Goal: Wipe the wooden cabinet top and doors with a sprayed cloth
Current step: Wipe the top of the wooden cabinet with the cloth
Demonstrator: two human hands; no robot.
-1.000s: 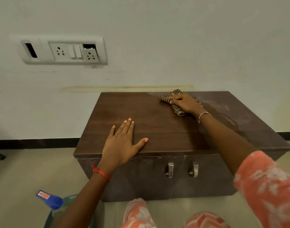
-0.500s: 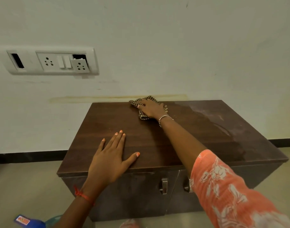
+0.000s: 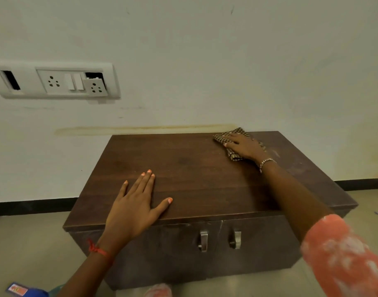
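Head view: the wooden cabinet top point(image 3: 194, 174) fills the middle of the frame, its long axis running from nine o'clock to three o'clock, with the back edge at twelve set close to the wall point(image 3: 226, 61). The checked cloth point(image 3: 233, 138) lies flat on the top near that back edge, at about one o'clock from the top's centre, and the right hand point(image 3: 243, 146) presses down on it with fingers spread and pointing toward ten o'clock, holding it by palm pressure rather than a closed fist. The left hand point(image 3: 136, 206) rests empty and flat, fingers extended, on the front part of the top at about seven o'clock from centre, seemingly bracing the body. The relation that matters: the uncovered stretch of the top lies from the cloth toward three o'clock, where the surface looks duller and streaked, possibly dust or drying spray, though the blur there makes that hard to confirm. The right hand is the nearer one to that patch, so the coming stroke likely runs along the long axis toward three o'clock. The two doors point(image 3: 183, 249) face six o'clock below the front edge, their metal handles point(image 3: 220, 240) side by side at the middle seam; judging by the cloth's place, they are not yet being wiped.
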